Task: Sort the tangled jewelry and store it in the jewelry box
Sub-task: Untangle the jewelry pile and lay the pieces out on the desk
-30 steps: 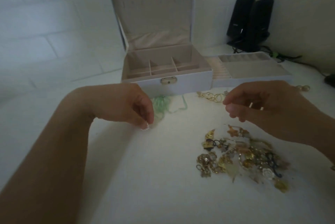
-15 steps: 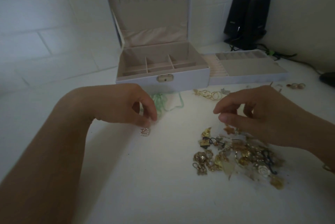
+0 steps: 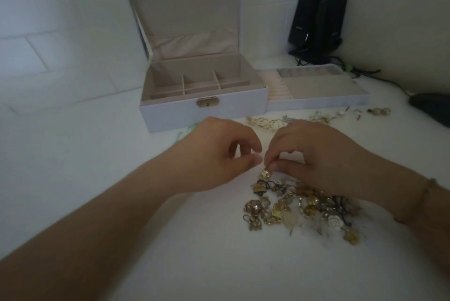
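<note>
Right hand [image 3: 314, 159] is pinched on a gold charm [image 3: 264, 174] at the tangled pile [image 3: 302, 205], left hand [image 3: 219, 157] loosely open beside; it should be lifted slowly so snagged pieces are freed.

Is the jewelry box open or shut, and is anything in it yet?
Open: the jewelry box has its lid upright. The visible compartments look empty.

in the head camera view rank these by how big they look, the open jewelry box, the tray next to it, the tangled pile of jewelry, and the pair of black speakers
1. Jewelry box, lid included: clearly largest.
2. Tray and tangled pile: look about alike; the pile lies nearer the camera, so I won't rank them.
3. Black speakers: smallest, though farthest away.
</note>
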The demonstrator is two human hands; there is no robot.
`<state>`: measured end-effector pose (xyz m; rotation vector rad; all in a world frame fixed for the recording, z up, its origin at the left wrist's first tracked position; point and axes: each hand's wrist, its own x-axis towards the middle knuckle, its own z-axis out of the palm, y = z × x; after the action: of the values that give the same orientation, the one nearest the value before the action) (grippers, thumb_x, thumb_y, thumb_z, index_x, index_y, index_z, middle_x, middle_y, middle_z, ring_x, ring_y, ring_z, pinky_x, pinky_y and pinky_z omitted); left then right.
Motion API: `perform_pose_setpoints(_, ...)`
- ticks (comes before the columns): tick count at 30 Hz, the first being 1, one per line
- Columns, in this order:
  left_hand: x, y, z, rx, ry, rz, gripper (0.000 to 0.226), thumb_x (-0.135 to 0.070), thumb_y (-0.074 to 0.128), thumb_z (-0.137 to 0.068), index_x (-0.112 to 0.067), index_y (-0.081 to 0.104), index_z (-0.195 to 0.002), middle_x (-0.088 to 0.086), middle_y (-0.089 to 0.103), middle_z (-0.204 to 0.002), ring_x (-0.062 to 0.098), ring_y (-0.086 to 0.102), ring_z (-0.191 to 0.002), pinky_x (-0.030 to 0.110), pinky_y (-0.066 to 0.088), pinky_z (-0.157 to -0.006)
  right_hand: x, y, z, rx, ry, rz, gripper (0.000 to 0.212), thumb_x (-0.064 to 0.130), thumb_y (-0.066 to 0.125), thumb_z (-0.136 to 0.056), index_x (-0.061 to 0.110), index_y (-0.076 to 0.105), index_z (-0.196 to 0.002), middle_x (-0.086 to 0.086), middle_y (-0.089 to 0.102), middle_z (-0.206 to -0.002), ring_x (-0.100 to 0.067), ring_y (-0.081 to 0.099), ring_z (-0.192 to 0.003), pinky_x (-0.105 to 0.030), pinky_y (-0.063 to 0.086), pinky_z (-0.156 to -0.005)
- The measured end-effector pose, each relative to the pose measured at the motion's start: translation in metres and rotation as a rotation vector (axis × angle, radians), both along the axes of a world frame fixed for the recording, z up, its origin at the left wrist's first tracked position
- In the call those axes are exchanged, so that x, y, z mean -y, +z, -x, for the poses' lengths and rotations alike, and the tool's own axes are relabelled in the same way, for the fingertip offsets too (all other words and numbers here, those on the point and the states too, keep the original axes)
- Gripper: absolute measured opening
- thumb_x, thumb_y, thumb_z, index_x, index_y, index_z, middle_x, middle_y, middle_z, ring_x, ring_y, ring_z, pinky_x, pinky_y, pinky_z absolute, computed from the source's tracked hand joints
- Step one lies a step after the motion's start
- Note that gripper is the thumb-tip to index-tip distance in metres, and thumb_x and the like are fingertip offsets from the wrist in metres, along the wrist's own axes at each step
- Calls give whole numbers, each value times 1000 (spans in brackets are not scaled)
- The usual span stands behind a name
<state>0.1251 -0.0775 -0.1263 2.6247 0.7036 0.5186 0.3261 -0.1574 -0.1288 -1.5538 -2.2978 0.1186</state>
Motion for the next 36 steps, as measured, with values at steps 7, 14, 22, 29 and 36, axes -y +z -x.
perform_pose_setpoints(7, 16, -3, -18, 284, 39, 668, 33, -36, 71, -76, -24, 66, -107, -2, 78, -86, 15, 73, -76, 18, 47, -60, 5, 13, -3, -188, -41, -173, 8, 35, 65, -81, 35, 72, -83, 17, 66, -77, -4, 53, -74, -12, 38, -67)
perform_pose_setpoints(14, 14, 6, -14, 385, 148, 840, 20, -1, 65, -89, -11, 67, -106, 11, 76, -78, 21, 72, -67, 25, 53, -56, 19, 25, 0, -179, 90, -109, 12, 41, 67, -81, 31, 69, -86, 15, 55, -69, -3, 51, -69, -12, 37, -65)
perform_pose_setpoints(22, 7, 13, -9, 423, 210, 823, 15, -2, 60, -91, -10, 71, -97, 12, 76, -83, 23, 72, -71, 25, 54, -58, 38, 16, 24, 320, 218, 24, 33, 67, 55, -71, 36, 65, -67, 15, 52, -62, -9, 48, -62, -30, 44, -55)
perform_pose_setpoints(29, 5, 15, -7, 432, 216, 890, 10, -4, 61, -91, -8, 69, -94, 13, 76, -83, 20, 72, -68, 22, 55, -56, 38, 26, 22, 348, 240, 47, 27, 50, 52, -81, 33, 66, -66, 13, 53, -58, -7, 49, -60, -28, 42, -55)
perform_pose_setpoints(36, 15, 13, -12, 352, 108, 1043, 19, -6, 67, -83, -1, 68, -101, 14, 75, -78, 17, 73, -66, 22, 58, -57, 26, 38, 12, -424, 29, 173, 20, 52, 62, -73, 35, 73, -73, 10, 65, -64, -8, 57, -57, -11, 42, -54)
